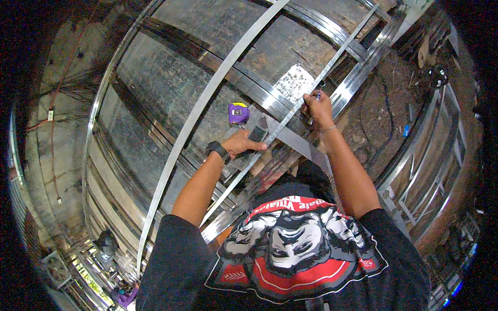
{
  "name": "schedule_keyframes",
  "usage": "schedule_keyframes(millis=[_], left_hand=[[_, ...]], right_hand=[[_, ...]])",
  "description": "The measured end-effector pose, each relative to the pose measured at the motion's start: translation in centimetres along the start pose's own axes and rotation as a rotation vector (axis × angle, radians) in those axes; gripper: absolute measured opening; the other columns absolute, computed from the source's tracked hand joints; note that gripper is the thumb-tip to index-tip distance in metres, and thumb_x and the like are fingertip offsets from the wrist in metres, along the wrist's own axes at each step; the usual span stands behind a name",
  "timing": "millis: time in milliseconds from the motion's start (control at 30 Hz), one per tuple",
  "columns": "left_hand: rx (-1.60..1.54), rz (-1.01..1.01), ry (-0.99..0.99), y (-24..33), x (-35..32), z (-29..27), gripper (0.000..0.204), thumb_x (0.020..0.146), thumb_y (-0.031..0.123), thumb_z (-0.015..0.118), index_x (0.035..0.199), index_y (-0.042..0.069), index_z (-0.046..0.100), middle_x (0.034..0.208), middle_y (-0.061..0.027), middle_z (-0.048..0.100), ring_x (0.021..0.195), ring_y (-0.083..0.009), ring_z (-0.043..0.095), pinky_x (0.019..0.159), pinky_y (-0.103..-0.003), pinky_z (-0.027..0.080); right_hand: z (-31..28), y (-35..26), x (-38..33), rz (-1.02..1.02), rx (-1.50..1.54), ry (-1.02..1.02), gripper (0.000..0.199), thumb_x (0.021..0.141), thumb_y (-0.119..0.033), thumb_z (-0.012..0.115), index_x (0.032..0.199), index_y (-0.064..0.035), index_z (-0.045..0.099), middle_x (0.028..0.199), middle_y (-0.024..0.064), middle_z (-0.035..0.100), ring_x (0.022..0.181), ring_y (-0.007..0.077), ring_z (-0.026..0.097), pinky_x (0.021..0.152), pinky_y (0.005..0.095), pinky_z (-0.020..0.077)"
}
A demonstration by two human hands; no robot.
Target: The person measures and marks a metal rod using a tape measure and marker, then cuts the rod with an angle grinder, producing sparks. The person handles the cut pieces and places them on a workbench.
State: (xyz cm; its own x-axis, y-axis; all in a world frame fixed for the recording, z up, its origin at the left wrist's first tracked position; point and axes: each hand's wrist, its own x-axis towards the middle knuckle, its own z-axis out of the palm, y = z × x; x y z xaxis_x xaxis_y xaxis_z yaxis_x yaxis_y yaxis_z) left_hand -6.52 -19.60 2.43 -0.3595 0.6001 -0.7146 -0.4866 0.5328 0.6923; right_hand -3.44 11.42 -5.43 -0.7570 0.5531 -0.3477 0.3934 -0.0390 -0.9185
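Observation:
A long, narrow silvery metal strip [284, 123] runs diagonally across the metal frame. My left hand [239, 144] reaches it from the left, with the thumb pressed against it; the grip of the other fingers is partly hidden. Farther along the strip, my right hand [318, 110] is closed in a pinch around a slim pen [318, 95], its fingers touching the strip's right side. Just beyond my left hand lies a purple and yellow tape measure [238, 113]. A dark grey block [258, 136] sits beside the left thumb, partly covered.
Shiny metal bars [259, 93] cross a dark sheet-topped surface [161, 78]. A long curved-looking bar [193, 116] passes left of my hand. A speckled white patch [293, 83] lies near the right hand. More metal frames [430, 171] stand at right; a person [106, 246] is far lower left.

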Motion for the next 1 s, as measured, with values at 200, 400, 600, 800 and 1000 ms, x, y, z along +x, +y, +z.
schedule_keyframes(millis=[200,400,600,800,1000], left_hand=[[0.053,-0.043,0.014,2.0,-0.8,1.8,0.057,0.07,0.026,0.092,0.113,-0.001,0.068,0.105,-0.0062,0.072,0.096,-0.0144,0.065,0.089,-0.032,0.051],[0.496,0.376,0.303,-1.4,0.6,2.3,0.089,0.064,0.044,0.091,0.128,-0.005,0.056,0.114,-0.0191,0.07,0.106,-0.0284,0.067,0.095,-0.04,0.051],[0.721,0.25,0.495,-0.2,-0.7,4.2,0.088,0.068,0.057,0.083,0.131,0.002,0.054,0.085,-0.0217,0.07,0.081,-0.0387,0.07,0.072,-0.047,0.055],[0.871,0.288,0.621,0.0,-1.5,5.5,0.08,0.07,0.065,0.077,0.121,0.005,0.06,0.088,-0.0236,0.072,0.081,-0.0412,0.071,0.072,-0.049,0.056],[0.89,0.268,0.638,-0.7,-1.8,5.7,0.077,0.071,0.07,0.074,0.109,0.005,0.06,0.08,-0.0234,0.07,0.073,-0.0419,0.07,0.065,-0.051,0.055]], right_hand=[[-0.2,-2.4,-2.2,0.096,0.157,-0.01,0.017,0.091,-0.011,0.071,0.096,-0.0021,0.057,0.072,0.0043,0.061,0.056,0.0134,0.06,0.047,0.0274,0.0449],[0.4,-4.2,-3.4,0.172,0.264,-0.055,0.02,0.093,-0.011,0.069,0.1,0.0003,0.055,0.077,0.0075,0.062,0.058,0.0167,0.064,0.048,0.03,0.0536],[0.1,-3.9,-3.7,0.144,0.287,-0.02,0.02,0.093,-0.012,0.068,0.1,0.0004,0.054,0.077,0.0083,0.062,0.058,0.0176,0.065,0.05,0.0307,0.0562],[0.0,-3.3,-3.6,0.126,0.295,0.003,0.021,0.093,-0.012,0.069,0.101,0.0014,0.055,0.077,0.0074,0.061,0.058,0.0175,0.065,0.048,0.0311,0.0561],[-0.2,-3.6,-3.9,0.099,0.291,-0.006,0.024,0.093,-0.011,0.069,0.102,0.0015,0.051,0.079,0.0109,0.06,0.057,0.0201,0.064,0.045,0.0349,0.0569]])
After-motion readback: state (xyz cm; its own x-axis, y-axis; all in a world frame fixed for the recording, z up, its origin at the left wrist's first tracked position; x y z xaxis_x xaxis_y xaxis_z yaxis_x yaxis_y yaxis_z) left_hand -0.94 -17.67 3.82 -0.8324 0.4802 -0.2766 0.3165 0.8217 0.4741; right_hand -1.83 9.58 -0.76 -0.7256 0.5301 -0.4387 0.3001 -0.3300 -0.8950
